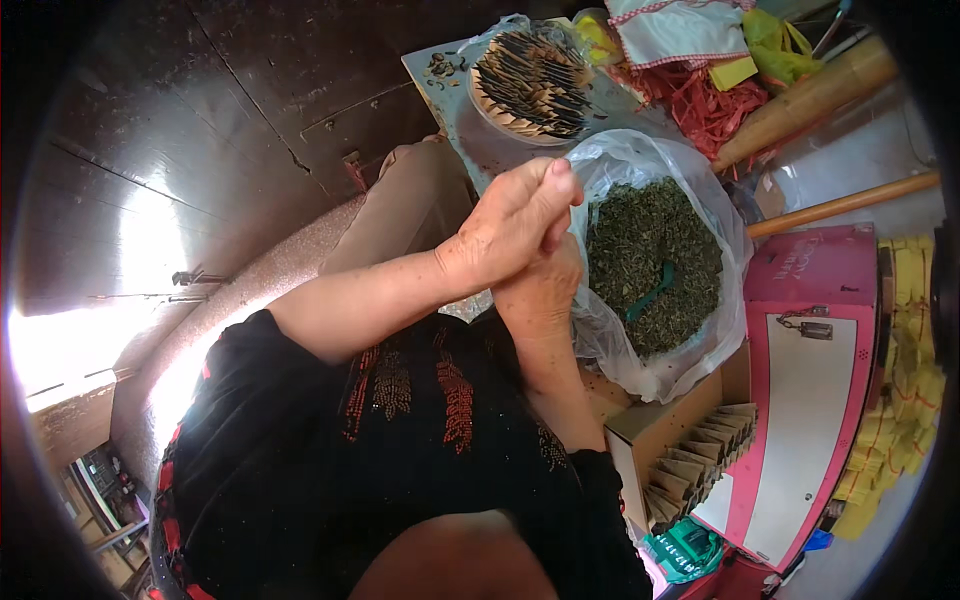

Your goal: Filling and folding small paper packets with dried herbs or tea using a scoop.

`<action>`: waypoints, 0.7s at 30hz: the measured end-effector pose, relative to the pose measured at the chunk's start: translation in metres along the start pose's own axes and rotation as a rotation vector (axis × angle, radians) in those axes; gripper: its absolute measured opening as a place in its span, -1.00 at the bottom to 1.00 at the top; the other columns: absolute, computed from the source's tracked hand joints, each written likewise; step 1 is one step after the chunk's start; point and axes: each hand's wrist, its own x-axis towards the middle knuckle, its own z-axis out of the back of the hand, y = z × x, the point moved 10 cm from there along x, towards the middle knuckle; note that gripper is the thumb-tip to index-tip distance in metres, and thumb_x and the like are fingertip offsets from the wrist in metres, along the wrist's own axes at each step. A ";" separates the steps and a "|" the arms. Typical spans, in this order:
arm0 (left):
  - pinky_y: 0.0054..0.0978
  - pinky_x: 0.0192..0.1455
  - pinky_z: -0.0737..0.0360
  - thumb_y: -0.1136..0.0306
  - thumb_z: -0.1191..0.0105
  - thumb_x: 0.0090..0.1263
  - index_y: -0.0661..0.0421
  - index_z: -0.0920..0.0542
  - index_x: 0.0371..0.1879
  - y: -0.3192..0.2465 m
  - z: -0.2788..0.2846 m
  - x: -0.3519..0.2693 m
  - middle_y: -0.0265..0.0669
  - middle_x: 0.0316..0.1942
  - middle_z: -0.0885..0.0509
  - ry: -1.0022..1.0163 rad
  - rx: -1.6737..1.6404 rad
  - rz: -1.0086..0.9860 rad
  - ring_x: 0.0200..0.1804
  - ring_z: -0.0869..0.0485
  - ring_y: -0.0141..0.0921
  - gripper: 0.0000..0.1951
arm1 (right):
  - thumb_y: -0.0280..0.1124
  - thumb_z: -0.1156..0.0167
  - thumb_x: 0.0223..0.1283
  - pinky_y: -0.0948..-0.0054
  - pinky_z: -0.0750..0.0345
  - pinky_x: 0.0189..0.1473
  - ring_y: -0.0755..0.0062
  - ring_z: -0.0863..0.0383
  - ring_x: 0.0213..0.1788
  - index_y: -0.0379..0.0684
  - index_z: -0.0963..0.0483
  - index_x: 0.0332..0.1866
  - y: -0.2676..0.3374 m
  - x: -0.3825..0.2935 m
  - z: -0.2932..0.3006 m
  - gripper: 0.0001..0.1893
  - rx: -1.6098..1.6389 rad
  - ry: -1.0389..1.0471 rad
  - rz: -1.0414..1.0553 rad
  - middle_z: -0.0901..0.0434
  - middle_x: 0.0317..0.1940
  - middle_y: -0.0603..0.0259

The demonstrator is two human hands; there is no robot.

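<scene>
My left hand [510, 217] lies over my right hand [541, 281], its fingers curled and its thumb uppermost. The two hands touch, and whether anything is between them is hidden. Just right of them, a clear plastic bag [731, 300] stands open, full of dried, chopped green leaves [637, 225]. A green scoop or strip [651, 292] lies on the leaves. Beyond my hands, a round tub [484, 112] holds many small brown paper packets with dark edges [536, 82]. More packets [701, 465] stand in a row at a cardboard box [649, 420].
The tub rests on a grey tabletop [480, 146] with dark scraps on it. Red plastic strips [705, 105], a white cloth [667, 34] and a bamboo pole [810, 97] lie beyond. To the right are a pink and white cabinet [802, 405] and yellow bundles [892, 420].
</scene>
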 end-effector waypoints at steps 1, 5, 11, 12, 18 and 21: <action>-0.59 -0.29 -0.41 0.10 0.27 0.61 0.17 -0.49 -0.23 0.004 0.002 0.000 -0.43 -0.56 -0.43 0.000 -0.004 0.057 -0.44 -0.41 -0.57 -0.62 | -0.35 -0.28 0.00 0.11 -0.43 -0.43 0.05 -0.50 -0.46 -0.17 -0.25 0.29 0.000 -0.002 0.001 -0.33 -0.001 0.000 0.001 -0.46 -0.37 0.11; -0.56 -0.28 -0.45 0.07 0.29 0.61 0.19 -0.50 -0.28 0.011 0.006 0.005 -0.39 -0.55 -0.48 0.056 -0.170 0.084 -0.45 -0.46 -0.53 -0.57 | -0.40 -0.26 -0.01 0.08 -0.43 -0.38 0.00 -0.52 -0.43 -0.19 -0.26 0.35 0.000 0.001 0.004 -0.29 0.025 0.080 -0.093 -0.53 -0.35 0.06; -0.50 -0.17 -0.51 0.19 0.07 0.55 0.24 -0.59 -0.11 -0.022 0.015 0.002 -0.40 -0.34 -0.63 0.233 0.480 -0.052 -0.26 -0.54 -0.54 -0.68 | -0.48 -0.26 -0.06 0.14 -0.49 -0.02 0.01 -0.55 -0.02 -0.15 -0.37 0.27 -0.010 0.013 0.045 -0.36 -0.044 0.046 0.119 -0.40 0.22 -0.04; -0.41 -0.30 -0.49 0.12 0.00 0.51 0.23 -0.61 -0.17 -0.016 0.011 -0.003 -0.41 -0.42 -0.63 0.357 0.515 -0.031 -0.36 -0.54 -0.50 -0.65 | -0.48 -0.26 -0.04 0.11 -0.47 0.03 0.00 -0.50 0.08 -0.18 -0.40 0.20 0.001 0.016 0.056 -0.43 -0.085 -0.005 0.279 -0.37 0.25 -0.01; -0.40 -0.38 -0.48 -0.03 -0.02 0.45 0.23 -0.59 -0.36 -0.004 -0.015 -0.007 -0.26 -0.60 -0.56 0.685 0.802 0.053 -0.51 -0.53 -0.42 -0.54 | -0.42 -0.23 0.02 0.07 -0.43 0.13 0.09 -0.44 0.21 -0.12 -0.53 -0.12 0.011 0.015 0.079 -0.74 -0.081 0.087 0.554 -0.37 0.29 0.23; -0.45 -0.39 -0.47 -0.03 0.04 0.49 0.22 -0.59 -0.37 0.010 -0.011 -0.008 -0.31 -0.65 -0.51 0.677 0.679 0.118 -0.55 -0.52 -0.43 -0.53 | -0.40 -0.21 0.02 0.12 -0.44 0.11 0.12 -0.48 0.16 -0.06 -0.54 -0.14 0.005 0.016 0.071 -0.76 -0.093 0.216 0.549 -0.41 0.27 0.22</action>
